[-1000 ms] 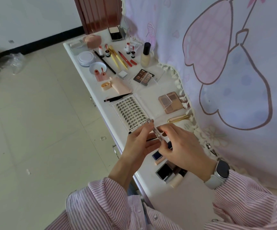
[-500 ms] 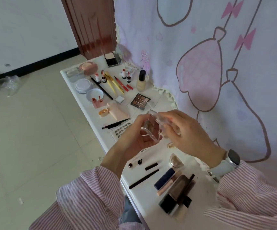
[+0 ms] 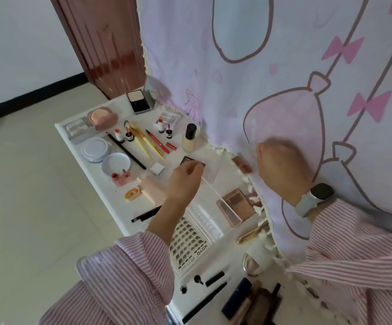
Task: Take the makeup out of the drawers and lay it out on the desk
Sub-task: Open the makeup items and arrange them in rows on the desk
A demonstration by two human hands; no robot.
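Observation:
My right hand (image 3: 281, 165), blurred, has its fingers curled at the right end of a small brown palette (image 3: 242, 163), which sits low by the curtain's fringe at the back edge of the white desk (image 3: 101, 184). With loosely curled fingers and nothing visible in them, my left hand (image 3: 185, 180) hovers over a dark eyeshadow palette (image 3: 191, 160). Laid out on the desk are a lash tray (image 3: 188, 242), a pink-brown open palette (image 3: 236, 205), a foundation bottle (image 3: 189, 138), pencils (image 3: 148, 143) and several small pots.
A lilac patterned curtain (image 3: 284, 78) hangs along the desk's right side. A brown door (image 3: 101, 43) stands behind the far end. More dark cases and brushes (image 3: 248, 301) lie at the near end. Tiled floor (image 3: 26, 207) lies to the left.
Both hands held the small palette up over the desk; now they have parted. My right hand has carried it to the curtain edge. The camera has tilted up.

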